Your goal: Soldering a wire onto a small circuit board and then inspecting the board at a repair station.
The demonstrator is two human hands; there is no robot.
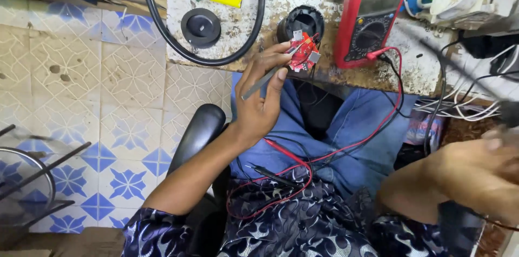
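- Disc (200, 27) – a dark round part lying on the worn table (238, 24), inside the loop of a black cable (162, 24); nothing touches it.
- Left hand (259, 100) – raised over the lap near the table edge, fingers (278, 49) pinched narrow on a small red board (303, 51), with a thin metal tool (265, 81), tweezers by the look of it, lying across the palm.
- Board – held in the air just in front of a black housing (303, 19); I judge it light, stiff and fragile, best taken by its bare edges, clear of the soldered parts and thin wires.
- Meter (373, 14) – red, propped on the table; its red lead (389, 100) trails limp over the lap, where the probes (281, 151) rest.
- Right hand (486, 170) – low at the right, blurred; I cannot tell whether its fingers hold anything.
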